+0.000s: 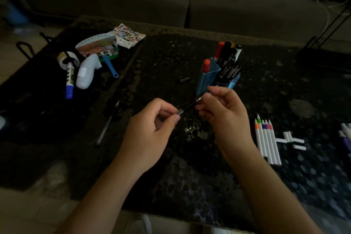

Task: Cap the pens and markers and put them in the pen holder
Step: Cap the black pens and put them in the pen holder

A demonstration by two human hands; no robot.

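centre of frame: left hand (152,131) and right hand (224,114) each pinch one end of a dark pen (191,103), held tilted above the dark table (171,59). just above the hands: blue pen holder (207,78) with red and black markers standing in it. right edge: row of white markers (267,141) lying uncapped, loose white caps (290,140) beside them. upper left: blue-capped marker (69,81) beside a tape roll (65,59). left of centre: another pen (107,124) lying flat.
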